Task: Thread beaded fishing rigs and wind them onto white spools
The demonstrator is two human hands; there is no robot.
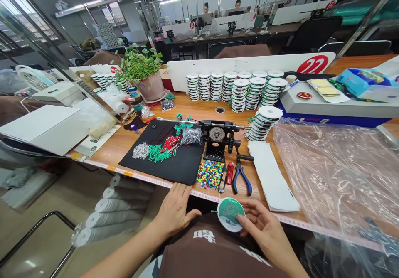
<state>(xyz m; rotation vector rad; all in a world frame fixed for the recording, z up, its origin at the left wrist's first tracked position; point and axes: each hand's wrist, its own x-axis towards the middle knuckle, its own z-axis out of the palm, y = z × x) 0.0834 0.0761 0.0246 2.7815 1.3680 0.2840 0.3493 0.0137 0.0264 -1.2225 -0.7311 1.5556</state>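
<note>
My right hand (260, 228) grips a round fishing-line spool (230, 214) with a green label, holding it at its edge just off the table's front. My left hand (176, 208) lies flat with spread fingers on the table's front edge, over a measuring tape (162, 181) fixed along that edge. It stays a short way left of the spool and holds nothing. Nearest ahead of my hands are blue-handled pliers (240, 176), a pile of coloured beads (210, 173) and a black mat (162, 153).
A hand-cranked winding machine (216, 139) stands behind the mat, and stacks of white spools (237, 87) fill the table's back. Clear plastic sheeting (336, 174) covers the right side. White boxes lie at left, a potted plant stands at the back, and white rolls sit on the floor.
</note>
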